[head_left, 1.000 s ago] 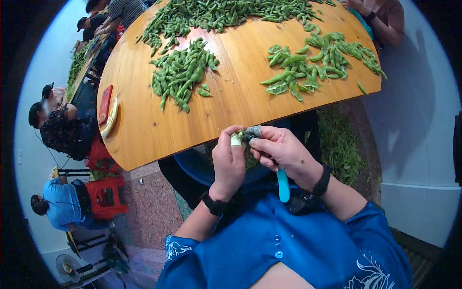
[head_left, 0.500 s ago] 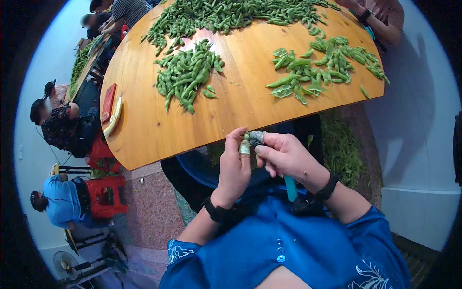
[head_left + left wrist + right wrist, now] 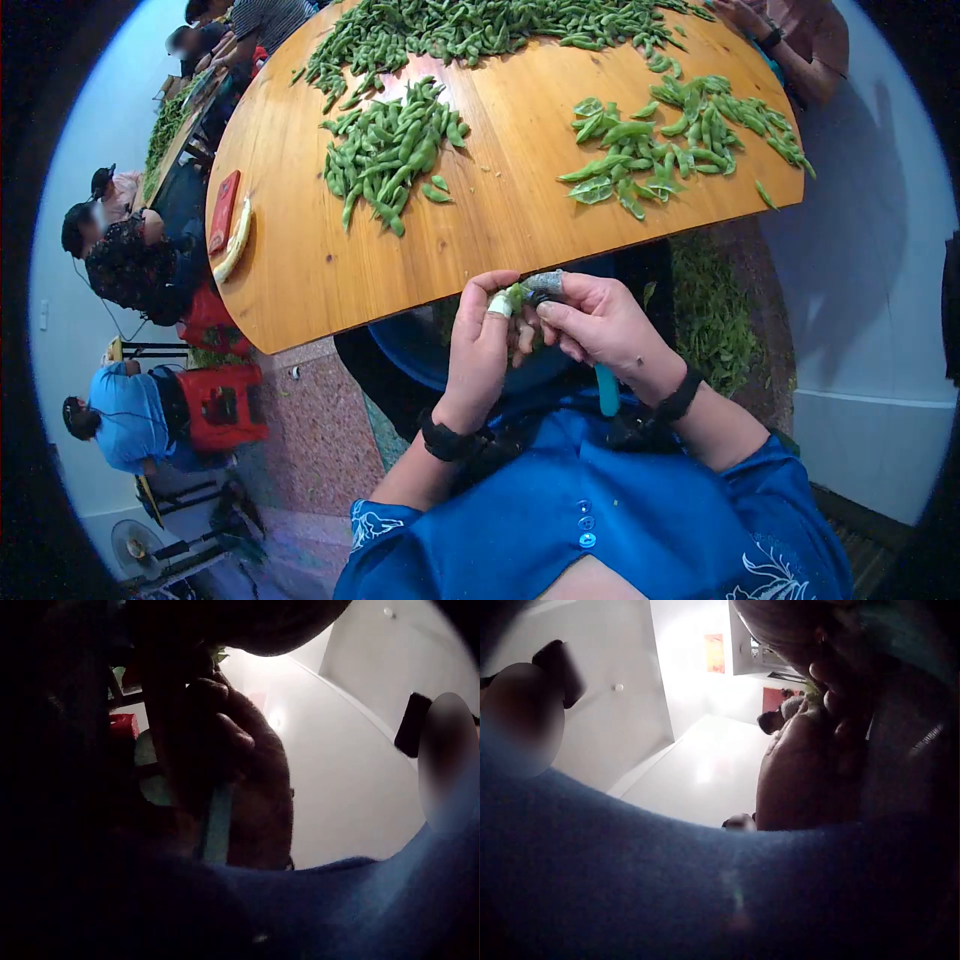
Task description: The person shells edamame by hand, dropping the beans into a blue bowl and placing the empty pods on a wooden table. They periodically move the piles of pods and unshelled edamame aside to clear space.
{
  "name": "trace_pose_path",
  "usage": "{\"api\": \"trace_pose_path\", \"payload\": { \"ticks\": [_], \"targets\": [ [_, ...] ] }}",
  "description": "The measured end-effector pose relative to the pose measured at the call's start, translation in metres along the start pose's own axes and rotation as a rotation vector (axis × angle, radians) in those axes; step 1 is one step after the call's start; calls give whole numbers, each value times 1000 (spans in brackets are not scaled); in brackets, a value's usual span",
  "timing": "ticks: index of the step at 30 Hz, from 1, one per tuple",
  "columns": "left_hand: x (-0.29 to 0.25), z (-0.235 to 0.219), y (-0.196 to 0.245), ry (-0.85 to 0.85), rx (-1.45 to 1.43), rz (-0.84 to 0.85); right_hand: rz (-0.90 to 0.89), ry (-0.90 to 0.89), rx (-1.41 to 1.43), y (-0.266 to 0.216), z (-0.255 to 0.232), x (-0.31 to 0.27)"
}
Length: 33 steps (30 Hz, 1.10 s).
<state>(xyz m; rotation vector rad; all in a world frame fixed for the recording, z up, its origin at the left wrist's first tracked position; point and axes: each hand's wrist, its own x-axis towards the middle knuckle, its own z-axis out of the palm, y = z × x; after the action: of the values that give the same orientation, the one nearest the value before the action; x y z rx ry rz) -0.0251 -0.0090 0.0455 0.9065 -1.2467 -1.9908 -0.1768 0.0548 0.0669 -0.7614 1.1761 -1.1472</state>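
Over the table's near edge, my left hand (image 3: 478, 350) pinches a green soybean pod (image 3: 517, 296) between its fingers and a thumb with a white wrap (image 3: 501, 304). My right hand (image 3: 610, 325) is close against it, a grey cover (image 3: 545, 283) on its index finger and the thumb bent in at the pod. A teal handle (image 3: 607, 390) sticks out below the right palm, and its other end is hidden in the grip. In the dark left wrist view the teal handle (image 3: 218, 825) shows under curled fingers. A bit of green pod (image 3: 814, 691) shows in the right wrist view.
On the wooden table (image 3: 300, 270) lie a pod pile (image 3: 385, 155), flatter opened pods (image 3: 630, 160) and a large heap (image 3: 470, 30) at the back. A red phone-like object (image 3: 224, 212) and a banana-like peel (image 3: 234, 243) lie left. A blue tub (image 3: 405, 355) stands below.
Both hands have moved slightly to the right. The pod, upright at the fingertips half a second ago, now leans toward the right hand, and more of the left fingers shows below it.
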Motion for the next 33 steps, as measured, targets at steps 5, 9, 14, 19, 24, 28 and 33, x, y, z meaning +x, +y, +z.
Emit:
{"api": "trace_pose_path", "payload": {
  "ticks": [5, 9, 14, 19, 24, 28, 33],
  "targets": [
    [-1, 1, -3, -9, -31, 0, -106, 56, -166, -1, 2, 1],
    [-1, -3, -11, 51, 361, 208, -45, 5, -246, -3, 1, 0],
    [-5, 6, -7, 145, 786, 496, 5, -14, -90, -2, 9, -2],
    [-5, 9, -4, 104, 770, 410, -78, 49, -97, 9, 10, 4],
    [-3, 5, -4, 105, 703, 367, -77, 68, -82, 9, 5, 6],
    [0, 1, -8, 52, 489, 301, -43, 54, -84, 3, 1, 3],
    [-3, 15, 1, 80, 811, 260, -5, 31, -46, 4, 7, 1]
  ]
}}
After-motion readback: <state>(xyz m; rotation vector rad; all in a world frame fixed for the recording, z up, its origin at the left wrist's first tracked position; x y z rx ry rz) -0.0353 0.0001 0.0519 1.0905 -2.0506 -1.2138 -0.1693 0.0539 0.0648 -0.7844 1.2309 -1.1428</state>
